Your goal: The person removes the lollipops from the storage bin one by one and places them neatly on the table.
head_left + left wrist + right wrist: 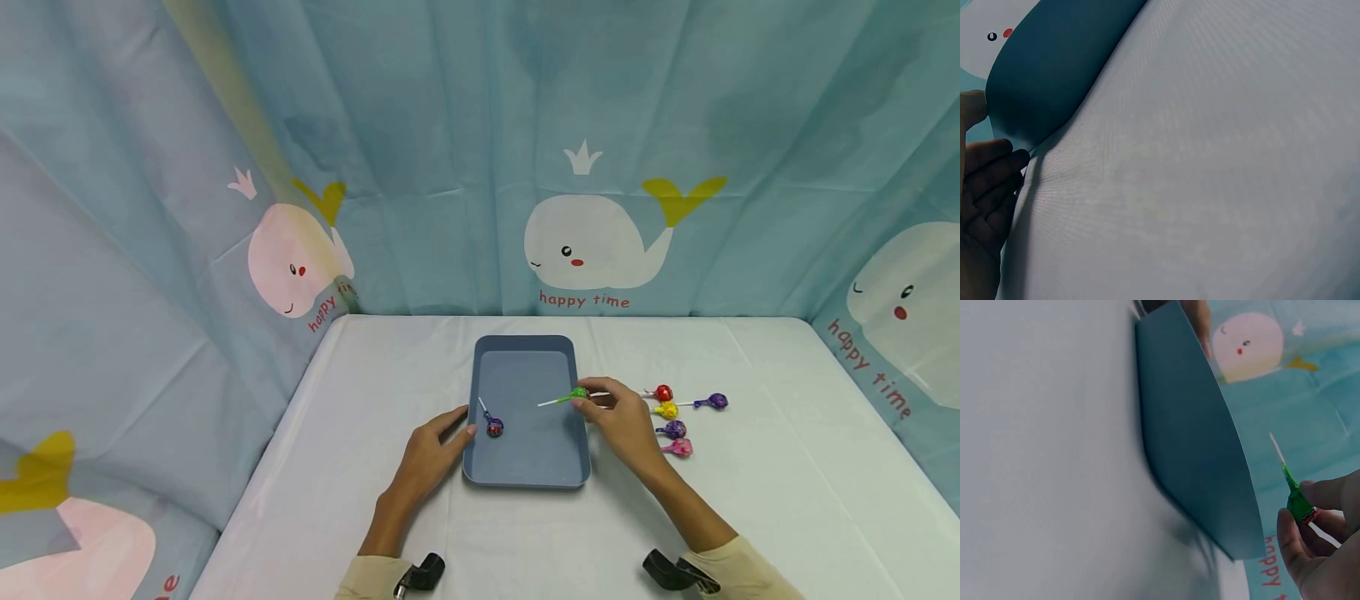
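A lollipop with a green wrapper (pixel 578 392) is pinched by its head between the thumb and fingers of my right hand (pixel 621 417), over the right side of a blue-grey tray (pixel 528 462). Its white stick points left across the tray. My left hand (pixel 429 458) holds the tray's left edge, thumb at the rim and fingers against the outer wall; in the left wrist view this hand (pixel 988 194) shows only partly. Inside the tray, near the left wall, lies a purple-and-red lollipop (pixel 495 427). The right wrist view shows the green lollipop (pixel 1299 505) at the fingertips, above the rim.
Right of the tray lie several lollipops on the white tablecloth (pixel 787 467): red (pixel 663 392), yellow (pixel 667 410), pink (pixel 681 447) and two purple ones (pixel 717 402). My right hand partly hides some sticks. A blue whale-print curtain (pixel 450 250) stands behind the table and along both sides.
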`<state>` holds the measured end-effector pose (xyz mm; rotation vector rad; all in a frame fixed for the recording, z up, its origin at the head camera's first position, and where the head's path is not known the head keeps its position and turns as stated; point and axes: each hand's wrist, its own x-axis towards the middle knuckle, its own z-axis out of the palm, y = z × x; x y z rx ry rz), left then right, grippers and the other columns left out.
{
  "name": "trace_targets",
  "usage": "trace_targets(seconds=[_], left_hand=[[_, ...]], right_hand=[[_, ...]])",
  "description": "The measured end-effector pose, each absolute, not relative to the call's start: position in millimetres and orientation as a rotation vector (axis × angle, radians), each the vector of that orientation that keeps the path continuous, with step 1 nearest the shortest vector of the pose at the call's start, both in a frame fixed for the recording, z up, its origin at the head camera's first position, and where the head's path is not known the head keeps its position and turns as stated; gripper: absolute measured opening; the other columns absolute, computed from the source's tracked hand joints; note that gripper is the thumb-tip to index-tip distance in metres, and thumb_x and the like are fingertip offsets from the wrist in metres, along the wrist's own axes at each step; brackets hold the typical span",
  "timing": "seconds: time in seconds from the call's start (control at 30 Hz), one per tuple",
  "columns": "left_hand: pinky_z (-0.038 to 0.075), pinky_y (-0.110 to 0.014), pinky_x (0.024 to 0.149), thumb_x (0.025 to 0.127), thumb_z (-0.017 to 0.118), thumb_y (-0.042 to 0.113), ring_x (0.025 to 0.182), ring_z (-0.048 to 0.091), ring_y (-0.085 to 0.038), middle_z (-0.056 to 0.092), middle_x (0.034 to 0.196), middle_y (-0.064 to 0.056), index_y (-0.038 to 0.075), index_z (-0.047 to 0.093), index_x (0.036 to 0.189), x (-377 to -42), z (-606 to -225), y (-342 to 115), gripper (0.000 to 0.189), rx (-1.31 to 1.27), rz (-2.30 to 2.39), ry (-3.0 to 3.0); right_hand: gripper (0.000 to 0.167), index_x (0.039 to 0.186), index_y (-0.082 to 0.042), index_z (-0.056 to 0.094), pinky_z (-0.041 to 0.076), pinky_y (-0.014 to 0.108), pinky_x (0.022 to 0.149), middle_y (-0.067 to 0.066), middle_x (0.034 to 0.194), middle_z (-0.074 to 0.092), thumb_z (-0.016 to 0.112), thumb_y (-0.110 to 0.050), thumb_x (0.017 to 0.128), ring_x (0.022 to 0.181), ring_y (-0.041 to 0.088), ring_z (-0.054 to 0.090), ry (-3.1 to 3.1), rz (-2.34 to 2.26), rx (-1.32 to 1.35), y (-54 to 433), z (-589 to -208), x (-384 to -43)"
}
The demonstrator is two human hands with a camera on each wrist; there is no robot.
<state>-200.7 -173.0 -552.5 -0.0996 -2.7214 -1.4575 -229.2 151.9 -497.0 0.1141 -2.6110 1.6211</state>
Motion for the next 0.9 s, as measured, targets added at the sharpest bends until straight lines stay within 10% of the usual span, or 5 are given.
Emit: trace_targets(seconds=[0.5, 0.9], left_hand=[[0.037, -0.051, 0.127, 0.099, 0.071, 0.054, 0.149, 0.05, -0.03, 0.061, 0.153, 0.0, 0.027, 0.064, 0.149, -201.2, -554.3, -173.0, 0.057, -0.1, -1.459, -2.72], [0.038, -0.051, 0.127, 0.099, 0.071, 0.053, 0.149, 0.05, -0.03, 0.061, 0.153, -0.001, 0.025, 0.064, 0.149, -200.2, -553.8, -172.7, 0.057, -0.104, -1.467, -2.718]], right_hand=[[0.037, 0.131, -0.008, 0.073, 0.059, 0.018, 0.072, 0.015, 0.116, 0.077, 0.079, -0.025, 0.098, 0.093, 0.031, 0.078, -2.598, 1.515, 0.058, 193.1, -492.6, -222.3], [0.041, 0.133, -0.01, 0.073, 0.061, 0.02, 0.067, 0.014, 0.117, 0.077, 0.075, -0.036, 0.101, 0.096, 0.005, 0.069, -2.634, 1.383, 0.005, 222.4, -493.0, -212.9]])
